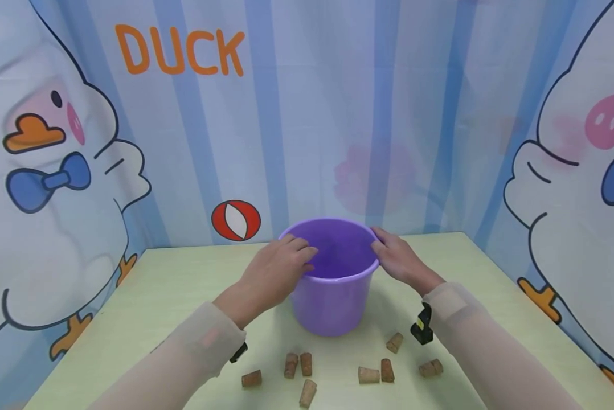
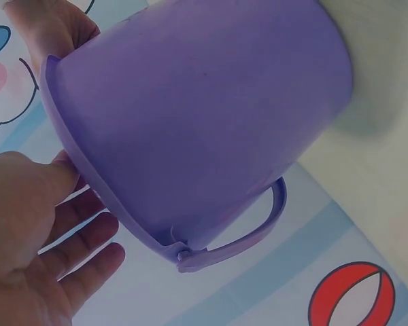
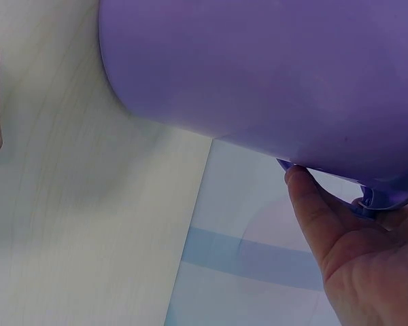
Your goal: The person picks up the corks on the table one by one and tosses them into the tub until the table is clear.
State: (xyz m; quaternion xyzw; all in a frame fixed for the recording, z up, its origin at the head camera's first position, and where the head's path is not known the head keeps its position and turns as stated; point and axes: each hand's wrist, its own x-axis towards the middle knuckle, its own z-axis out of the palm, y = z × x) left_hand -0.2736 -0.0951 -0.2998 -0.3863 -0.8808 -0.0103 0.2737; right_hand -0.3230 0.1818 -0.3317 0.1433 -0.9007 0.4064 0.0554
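A purple bucket (image 1: 330, 307) stands upright at the middle of the table, its mouth facing up. My left hand (image 1: 273, 270) grips the near-left rim, with fingers reaching over into the mouth. In the left wrist view, the thumb of the left hand (image 2: 27, 224) is at the rim and the other fingers are spread beyond it. On the opposite side, my right hand (image 1: 400, 259) holds the rim. The right wrist view has the right hand (image 3: 367, 255) at the rim and the handle joint, one finger along the handle (image 3: 336, 200).
Several corks lie in front of the bucket, among them a brown cork (image 1: 252, 378), a pale cork (image 1: 368, 375) and a tilted cork (image 1: 394, 342). Behind the pale table (image 1: 184, 285) hangs a blue-striped curtain (image 1: 317, 114) printed with ducks.
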